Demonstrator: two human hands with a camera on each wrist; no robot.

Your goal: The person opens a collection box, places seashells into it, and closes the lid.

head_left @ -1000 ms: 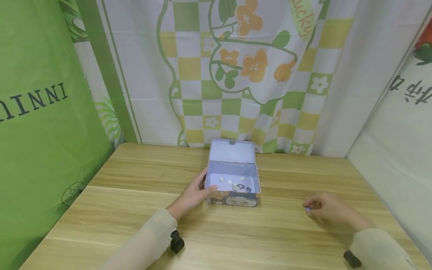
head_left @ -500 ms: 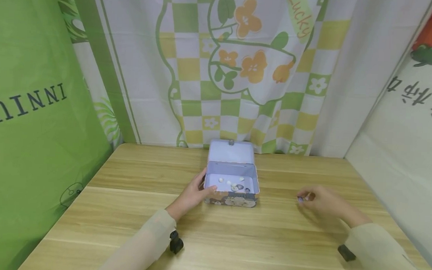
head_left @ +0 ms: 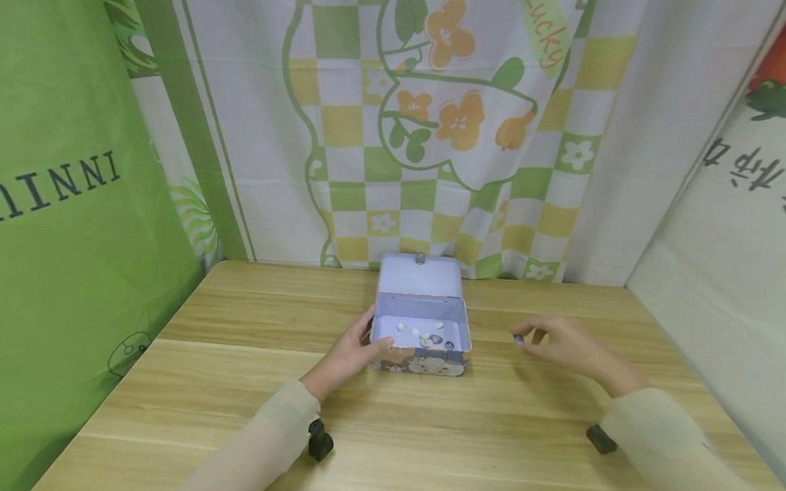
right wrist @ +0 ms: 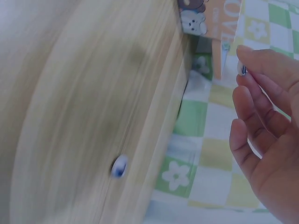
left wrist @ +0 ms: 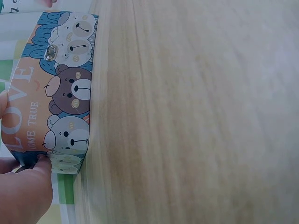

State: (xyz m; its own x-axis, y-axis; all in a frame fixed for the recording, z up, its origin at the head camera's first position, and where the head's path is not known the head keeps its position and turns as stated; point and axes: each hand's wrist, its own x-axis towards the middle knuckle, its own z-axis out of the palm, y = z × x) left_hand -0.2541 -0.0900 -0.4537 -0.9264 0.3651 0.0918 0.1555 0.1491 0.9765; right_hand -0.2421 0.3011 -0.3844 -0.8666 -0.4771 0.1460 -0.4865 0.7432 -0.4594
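Observation:
A lilac-lined tin box (head_left: 421, 361) stands with its lid raised at the back; several small white and dark pieces (head_left: 436, 339) lie inside. My left hand (head_left: 353, 352) grips the box's left side, thumb over the front rim and fingers along the outer wall. Bears and lettering decorate the tin (left wrist: 70, 93) in the left wrist view. To the right of the box, my right hand (head_left: 561, 345) pinches a small white-and-blue piece (right wrist: 241, 69) between thumb and index finger, above the table. Its kind I cannot tell. The other right fingers are loosely bent.
Another small white-and-blue oval piece (right wrist: 119, 166) shows on the table in the right wrist view. The wooden table (head_left: 287, 299) backs onto a checked floral curtain (head_left: 368, 201). A dark cable (head_left: 129, 352) hangs by the left edge.
My right hand has moved left and away from me, toward the box, carrying the small piece. My left hand keeps its grip, and the box stays in place.

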